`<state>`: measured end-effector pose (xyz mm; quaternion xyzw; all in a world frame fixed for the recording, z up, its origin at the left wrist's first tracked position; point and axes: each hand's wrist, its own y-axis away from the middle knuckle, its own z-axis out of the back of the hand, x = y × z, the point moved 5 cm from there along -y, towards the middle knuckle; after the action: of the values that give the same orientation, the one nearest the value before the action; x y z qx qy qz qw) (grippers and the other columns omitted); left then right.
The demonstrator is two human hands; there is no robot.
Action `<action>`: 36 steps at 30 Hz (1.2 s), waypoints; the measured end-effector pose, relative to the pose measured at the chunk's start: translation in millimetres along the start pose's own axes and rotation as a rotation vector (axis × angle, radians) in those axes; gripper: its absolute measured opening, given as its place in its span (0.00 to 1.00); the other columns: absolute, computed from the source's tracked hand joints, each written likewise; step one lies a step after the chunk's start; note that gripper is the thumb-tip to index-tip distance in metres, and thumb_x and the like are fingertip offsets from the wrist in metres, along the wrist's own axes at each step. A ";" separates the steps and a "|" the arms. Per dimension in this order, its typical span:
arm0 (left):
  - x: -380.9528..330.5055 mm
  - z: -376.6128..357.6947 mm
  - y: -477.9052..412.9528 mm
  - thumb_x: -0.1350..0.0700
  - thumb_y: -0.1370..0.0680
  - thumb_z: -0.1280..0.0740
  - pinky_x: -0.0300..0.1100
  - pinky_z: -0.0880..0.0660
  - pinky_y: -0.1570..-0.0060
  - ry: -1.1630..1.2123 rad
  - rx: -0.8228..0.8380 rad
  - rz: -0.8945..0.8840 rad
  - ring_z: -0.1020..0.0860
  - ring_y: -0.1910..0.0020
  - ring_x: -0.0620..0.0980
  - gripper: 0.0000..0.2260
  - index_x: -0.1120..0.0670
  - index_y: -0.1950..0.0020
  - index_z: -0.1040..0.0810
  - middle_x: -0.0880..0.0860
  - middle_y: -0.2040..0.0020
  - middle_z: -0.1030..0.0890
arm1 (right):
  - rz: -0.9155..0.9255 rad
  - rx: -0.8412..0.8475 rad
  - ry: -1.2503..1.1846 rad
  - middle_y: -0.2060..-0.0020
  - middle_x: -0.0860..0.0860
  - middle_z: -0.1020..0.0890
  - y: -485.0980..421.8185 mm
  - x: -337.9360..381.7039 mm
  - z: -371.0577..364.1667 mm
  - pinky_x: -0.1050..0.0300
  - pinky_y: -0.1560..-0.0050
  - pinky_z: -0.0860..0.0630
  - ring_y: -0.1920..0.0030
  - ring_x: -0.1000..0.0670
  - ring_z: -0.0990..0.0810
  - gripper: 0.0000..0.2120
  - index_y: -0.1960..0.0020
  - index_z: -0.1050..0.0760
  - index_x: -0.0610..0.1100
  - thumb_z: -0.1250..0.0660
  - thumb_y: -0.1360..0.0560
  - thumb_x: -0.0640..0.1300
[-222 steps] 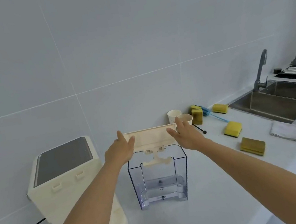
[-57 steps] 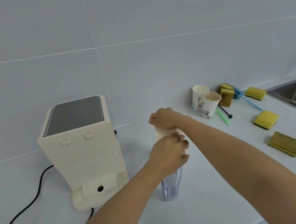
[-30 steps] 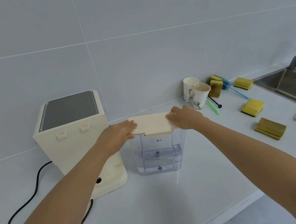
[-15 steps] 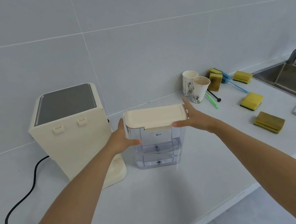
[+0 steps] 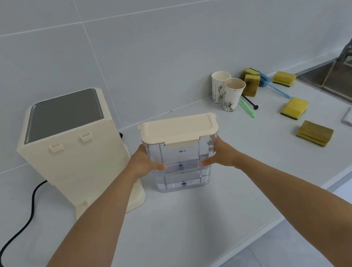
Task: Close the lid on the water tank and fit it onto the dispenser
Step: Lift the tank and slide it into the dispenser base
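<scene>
Lid point(image 5: 177, 128) shut; left hand point(image 5: 144, 165) and right hand point(image 5: 220, 152), fingers clamped on tank point(image 5: 181, 167), mid-worktop beside dispenser point(image 5: 74, 149). Fitting pending: lift, align onto base

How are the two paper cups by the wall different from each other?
The back cup looks clean and white inside; the front cup is stained brown inside. The back cup stands nearer the wall, and the front cup hides part of it. Both stand upright, open, and carry a dark drawing.
</scene>
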<state>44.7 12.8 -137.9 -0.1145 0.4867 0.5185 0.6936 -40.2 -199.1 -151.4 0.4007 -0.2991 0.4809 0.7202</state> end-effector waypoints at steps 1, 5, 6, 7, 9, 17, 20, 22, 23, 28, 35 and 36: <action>-0.2 0.2 0.8 0.60 0.37 0.22 0.51 0.37 0.29 -0.003 0.000 0.001 0.34 0.31 0.54 0.42 0.57 0.28 0.41 0.55 0.30 0.32 | -0.001 -0.016 0.008 0.31 0.44 0.35 -1.1 -0.5 -0.9 0.55 0.38 0.35 0.31 0.44 0.35 0.47 0.27 0.50 0.44 0.24 0.36 0.39; -0.3 0.8 2.4 0.59 0.37 0.22 0.52 0.37 0.28 -0.018 0.008 -0.008 0.34 0.30 0.54 0.43 0.57 0.28 0.41 0.55 0.28 0.32 | 0.010 -0.045 0.045 0.35 0.42 0.31 -2.2 1.9 -0.6 0.52 0.39 0.33 0.35 0.43 0.31 0.45 0.28 0.46 0.43 0.23 0.37 0.40; -0.2 1.2 3.5 0.59 0.37 0.22 0.51 0.38 0.28 -0.020 0.005 -0.008 0.34 0.30 0.54 0.42 0.57 0.28 0.41 0.55 0.29 0.32 | 0.014 -0.043 0.055 0.36 0.42 0.31 -2.1 2.5 -0.3 0.52 0.39 0.32 0.36 0.43 0.31 0.45 0.28 0.46 0.43 0.23 0.38 0.40; -0.9 1.2 5.3 0.59 0.37 0.22 0.51 0.37 0.28 -0.023 0.002 -0.010 0.34 0.30 0.54 0.42 0.57 0.28 0.40 0.54 0.29 0.32 | 0.019 -0.038 0.067 0.37 0.43 0.30 -1.6 3.6 -0.4 0.53 0.39 0.32 0.36 0.43 0.30 0.45 0.29 0.45 0.43 0.23 0.38 0.41; -1.4 2.3 8.4 0.59 0.36 0.22 0.50 0.37 0.28 -0.017 -0.011 -0.009 0.34 0.30 0.54 0.41 0.57 0.28 0.40 0.54 0.29 0.32 | 0.038 -0.020 0.088 0.42 0.47 0.30 0.8 8.6 -0.9 0.55 0.41 0.33 0.39 0.46 0.30 0.44 0.29 0.45 0.42 0.23 0.37 0.40; -6.3 24.2 31.1 0.61 0.36 0.23 0.45 0.35 0.33 0.065 -0.110 -0.017 0.33 0.31 0.53 0.38 0.57 0.30 0.36 0.54 0.29 0.31 | 0.073 0.045 0.121 0.47 0.48 0.31 8.8 46.8 8.0 0.55 0.44 0.31 0.45 0.48 0.30 0.37 0.35 0.40 0.39 0.24 0.37 0.39; -8.2 36.5 46.4 0.59 0.36 0.23 0.46 0.36 0.33 0.072 -0.178 -0.006 0.35 0.29 0.54 0.39 0.58 0.29 0.38 0.55 0.27 0.34 | 0.101 0.071 0.153 0.47 0.47 0.29 9.7 66.4 7.9 0.54 0.44 0.29 0.45 0.47 0.29 0.36 0.35 0.39 0.39 0.23 0.37 0.39; -7.9 46.5 58.5 0.61 0.35 0.23 0.43 0.36 0.36 0.102 -0.216 0.007 0.35 0.30 0.54 0.37 0.59 0.30 0.38 0.55 0.28 0.33 | 0.117 0.089 0.179 0.47 0.48 0.29 10.1 80.4 5.0 0.52 0.44 0.28 0.44 0.45 0.27 0.37 0.35 0.38 0.40 0.23 0.38 0.41; -7.0 51.9 64.4 0.61 0.35 0.24 0.43 0.35 0.37 0.114 -0.227 0.014 0.34 0.30 0.54 0.36 0.59 0.31 0.37 0.55 0.29 0.32 | 0.124 0.097 0.190 0.47 0.48 0.28 10.2 87.3 2.5 0.53 0.45 0.28 0.44 0.45 0.27 0.38 0.35 0.38 0.40 0.23 0.38 0.42; 2.5 84.9 91.9 0.62 0.37 0.22 0.43 0.29 0.42 0.162 -0.274 0.043 0.25 0.40 0.53 0.31 0.57 0.37 0.28 0.55 0.39 0.22 | 0.168 0.143 0.201 0.46 0.49 0.29 11.1 119.2 -18.9 0.57 0.48 0.31 0.45 0.47 0.27 0.40 0.32 0.39 0.40 0.23 0.38 0.43; 10.4 128.1 124.5 0.67 0.34 0.26 0.42 0.30 0.49 0.226 -0.317 0.064 0.25 0.51 0.51 0.24 0.58 0.40 0.25 0.52 0.51 0.21 | 0.224 0.185 0.181 0.45 0.47 0.28 5.2 158.1 -57.8 0.55 0.43 0.30 0.46 0.47 0.28 0.42 0.30 0.41 0.39 0.23 0.38 0.41; 12.4 133.8 127.4 0.67 0.34 0.26 0.42 0.29 0.50 0.232 -0.319 0.075 0.25 0.51 0.50 0.23 0.58 0.40 0.25 0.52 0.52 0.21 | 0.225 0.191 0.179 0.45 0.47 0.28 3.7 162.2 -64.1 0.55 0.42 0.30 0.46 0.47 0.28 0.42 0.30 0.41 0.39 0.23 0.38 0.42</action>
<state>13.2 164.7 -36.8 -0.2636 0.4790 0.5978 0.5863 17.5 -69.4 -50.0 0.3868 -0.2297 0.6184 0.6444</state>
